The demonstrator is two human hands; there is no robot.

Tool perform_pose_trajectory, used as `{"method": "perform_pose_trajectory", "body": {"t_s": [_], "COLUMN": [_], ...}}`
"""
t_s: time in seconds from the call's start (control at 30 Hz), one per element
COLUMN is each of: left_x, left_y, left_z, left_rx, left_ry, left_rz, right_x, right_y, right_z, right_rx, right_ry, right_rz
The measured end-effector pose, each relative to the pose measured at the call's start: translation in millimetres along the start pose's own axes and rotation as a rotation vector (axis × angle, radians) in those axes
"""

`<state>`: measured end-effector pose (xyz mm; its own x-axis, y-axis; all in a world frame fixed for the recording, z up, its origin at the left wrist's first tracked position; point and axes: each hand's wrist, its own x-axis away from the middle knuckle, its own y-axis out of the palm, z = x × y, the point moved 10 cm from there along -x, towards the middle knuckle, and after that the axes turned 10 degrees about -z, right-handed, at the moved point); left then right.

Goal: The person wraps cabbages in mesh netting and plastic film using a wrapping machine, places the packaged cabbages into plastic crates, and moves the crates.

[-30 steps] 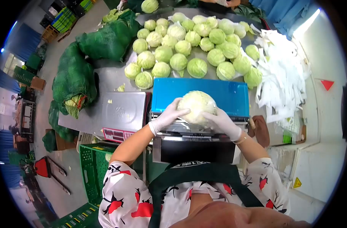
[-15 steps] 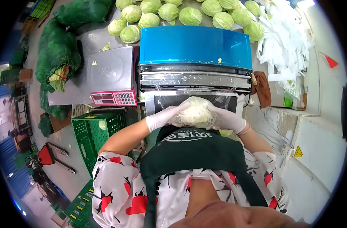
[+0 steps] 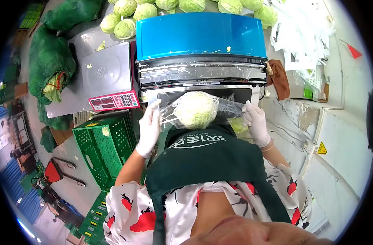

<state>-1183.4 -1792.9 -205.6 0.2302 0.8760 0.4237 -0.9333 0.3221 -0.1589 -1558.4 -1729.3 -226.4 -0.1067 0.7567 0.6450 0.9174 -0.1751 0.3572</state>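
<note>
A pale green cabbage (image 3: 196,110) rests at the front of the wrapping machine (image 3: 200,38), close to my apron. Clear plastic film (image 3: 229,107) is stretched out from both sides of it. My left hand (image 3: 150,127), in a white glove, pinches the film's edge left of the cabbage. On the other side my right hand (image 3: 256,122), also gloved, has its fingers closed on the film. Both hands are apart from the cabbage itself. More film spans the machine's rollers behind, below its blue cover.
Several cabbages (image 3: 145,12) lie at the back. To the left are a scale (image 3: 108,77), green net sacks (image 3: 51,61) and a green crate (image 3: 100,151). White strips (image 3: 301,36) are piled at the back right, near a brown cloth (image 3: 278,79).
My hands have moved off the cabbage and apart to either side, pulling the film outward. The cabbage now shows its smooth round side. The view has shifted slightly.
</note>
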Motion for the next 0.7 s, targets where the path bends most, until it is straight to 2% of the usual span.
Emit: {"method": "perform_pose_trajectory", "body": {"t_s": [0.07, 0.1, 0.13, 0.17, 0.2, 0.27, 0.3, 0.33, 0.37, 0.43, 0.47, 0.5, 0.6, 0.7], "left_x": [2, 9, 10, 13, 11, 3, -1, -4, -7, -4, -2, 0, -12, -16], "left_y": [5, 18, 33, 50, 70, 105, 114, 117, 108, 87, 80, 69, 48, 38], "left_z": [-51, -82, -124, -156, -153, -145, -139, -135, -124, -101, -75, -21, 37, 72], "left_rx": [0.281, 0.214, 0.218, 0.222, 0.257, 0.227, 0.163, 0.096, -0.063, -0.387, -0.418, -0.224, -0.062, 0.166], "left_ry": [-0.169, -0.304, -0.303, -0.3, -0.247, -0.19, -0.187, -0.18, -0.046, 0.209, 0.293, 0.457, 0.404, 0.278], "left_rz": [-0.12, -0.247, -0.301, -0.353, -0.401, -0.477, -0.502, -0.526, -0.479, -0.37, -0.346, -0.289, -0.328, -0.264], "right_x": [2, 4, 8, -1, -10, -45, -62, -73, -83, -81, -73, -62, -38, -39], "right_y": [-22, -18, -13, -15, -17, -15, -10, 3, 18, 70, 99, 127, 179, 186], "right_z": [14, 25, 36, 73, 108, 172, 217, 230, 240, 199, 171, 142, 85, 51], "right_rx": [0.622, 0.883, 1.146, 1.343, 1.536, 1.377, 0.891, 0.639, 0.38, 0.317, 0.284, 0.249, 0.242, 0.445], "right_ry": [-0.02, -0.146, -0.277, -0.14, -0.003, 0.297, 0.252, 0.171, 0.109, -0.063, -0.147, -0.226, -0.345, -0.221], "right_rz": [0.042, 0.046, 0.093, 0.055, 0.013, -0.041, -0.091, -0.151, -0.219, -0.392, -0.481, -0.572, -0.742, -0.753]}}
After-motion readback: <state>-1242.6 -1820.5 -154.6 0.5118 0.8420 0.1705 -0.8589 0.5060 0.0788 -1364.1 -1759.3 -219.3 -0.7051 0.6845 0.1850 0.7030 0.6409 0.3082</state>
